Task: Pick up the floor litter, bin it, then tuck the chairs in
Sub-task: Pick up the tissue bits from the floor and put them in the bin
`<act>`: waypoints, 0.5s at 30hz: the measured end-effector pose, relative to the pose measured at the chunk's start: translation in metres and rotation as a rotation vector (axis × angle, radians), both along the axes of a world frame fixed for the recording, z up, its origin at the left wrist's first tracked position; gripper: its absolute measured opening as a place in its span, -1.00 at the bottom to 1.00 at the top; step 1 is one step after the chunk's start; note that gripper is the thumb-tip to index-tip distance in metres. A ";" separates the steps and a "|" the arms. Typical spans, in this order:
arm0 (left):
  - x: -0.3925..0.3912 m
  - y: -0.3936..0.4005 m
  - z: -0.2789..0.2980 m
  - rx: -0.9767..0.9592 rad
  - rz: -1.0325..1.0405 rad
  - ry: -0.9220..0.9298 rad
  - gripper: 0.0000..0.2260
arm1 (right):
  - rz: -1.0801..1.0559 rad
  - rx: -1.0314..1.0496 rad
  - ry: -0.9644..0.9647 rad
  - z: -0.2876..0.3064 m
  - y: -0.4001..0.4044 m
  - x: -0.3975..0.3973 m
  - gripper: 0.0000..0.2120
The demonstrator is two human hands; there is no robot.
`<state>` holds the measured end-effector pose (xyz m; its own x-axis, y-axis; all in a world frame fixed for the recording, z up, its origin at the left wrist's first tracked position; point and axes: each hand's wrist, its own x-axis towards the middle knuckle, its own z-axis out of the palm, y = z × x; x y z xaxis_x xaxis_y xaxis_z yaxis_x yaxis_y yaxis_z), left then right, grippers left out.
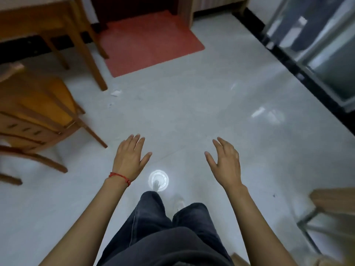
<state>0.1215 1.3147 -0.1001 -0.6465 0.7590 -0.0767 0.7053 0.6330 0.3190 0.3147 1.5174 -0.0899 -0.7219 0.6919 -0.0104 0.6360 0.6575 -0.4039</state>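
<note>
A white scrap of paper litter lies on the grey floor by the leg of a wooden chair at the upper left. A smaller white bit lies just below it. A second wooden chair stands at the left, turned away from the wall. My left hand, with a red string on the wrist, hovers palm down with fingers spread, holding nothing. My right hand is held out beside it, also empty with fingers apart. Both hands are well short of the litter.
A red mat lies in front of a dark doorway at the top. A glass sliding door with a black track runs along the right. A wooden stool with metal legs sits at the lower right. A ceiling-lamp reflection shines near my feet.
</note>
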 end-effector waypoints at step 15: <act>-0.141 -0.017 -0.014 -0.085 0.434 0.006 -0.54 | 0.448 -0.052 0.001 -0.029 0.046 -0.246 -0.56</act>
